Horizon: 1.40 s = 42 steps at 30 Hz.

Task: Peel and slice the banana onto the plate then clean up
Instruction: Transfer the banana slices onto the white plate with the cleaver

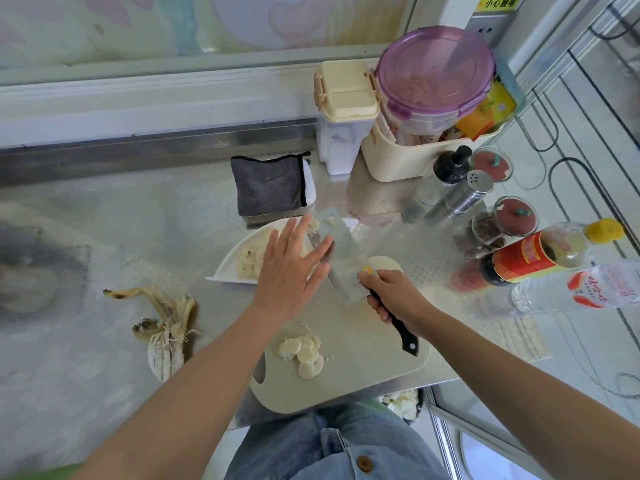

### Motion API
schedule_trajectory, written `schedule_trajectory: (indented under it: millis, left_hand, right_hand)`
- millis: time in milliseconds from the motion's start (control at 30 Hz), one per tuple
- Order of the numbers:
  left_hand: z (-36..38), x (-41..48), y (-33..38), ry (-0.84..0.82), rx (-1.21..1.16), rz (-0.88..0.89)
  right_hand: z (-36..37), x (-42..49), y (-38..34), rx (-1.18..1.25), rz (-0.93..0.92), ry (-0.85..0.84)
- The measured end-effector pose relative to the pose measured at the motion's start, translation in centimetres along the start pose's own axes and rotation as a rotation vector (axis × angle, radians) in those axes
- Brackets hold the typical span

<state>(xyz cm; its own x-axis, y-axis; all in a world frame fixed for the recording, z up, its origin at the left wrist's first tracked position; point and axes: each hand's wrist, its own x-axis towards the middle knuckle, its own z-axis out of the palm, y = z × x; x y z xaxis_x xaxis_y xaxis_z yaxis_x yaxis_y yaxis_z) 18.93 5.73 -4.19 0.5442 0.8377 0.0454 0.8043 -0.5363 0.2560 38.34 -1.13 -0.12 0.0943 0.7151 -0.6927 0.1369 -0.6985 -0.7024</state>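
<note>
My right hand (391,296) grips the black handle of a cleaver (341,251), whose flat blade lies tilted over the white plate (228,263). My left hand (294,268) is spread with straight fingers against the blade's left side, above the plate. Several banana slices (247,261) lie on the plate, and a bit of banana sticks to the blade's far end. More banana slices (304,351) sit in a small heap on the pale cutting board (363,362). The empty banana peel (166,327) lies on the steel counter to the left.
A folded grey cloth (270,185) lies behind the plate. Containers, a shaker, spice jars and bottles (540,251) crowd the back right. A dark burner (31,271) is at far left. The counter's front edge runs just below the board.
</note>
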Motion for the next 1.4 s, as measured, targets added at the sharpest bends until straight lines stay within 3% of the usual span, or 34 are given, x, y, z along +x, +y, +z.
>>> schedule_trajectory:
  millis: [233,467,700,900,1233,1400]
  left_hand:
    - [0.5,-0.9,-0.7,-0.009,0.029,-0.243]
    - [-0.3,-0.6,0.8,-0.007,0.008,-0.143]
    - [0.2,-1.3,-0.5,-0.059,0.032,-0.319]
    - [-0.4,-0.7,1.8,-0.063,0.015,-0.160]
    - [-0.3,-0.7,-0.2,-0.085,0.022,-0.327]
    - [-0.3,-0.8,1.4,-0.081,-0.009,-0.170]
  right_hand:
    - [0.1,-0.7,0.0,0.057,0.021,-0.011]
    - [0.5,-1.0,0.1,0.006,0.007,-0.046]
    - [0.7,-1.1,0.5,-0.022,0.008,-0.043]
    - [1.4,-1.0,0.1,-0.034,-0.010,-0.057]
    - [0.4,-1.2,0.9,-0.042,0.005,-0.036]
    - [1.2,-1.1,0.3,-0.042,0.003,-0.050]
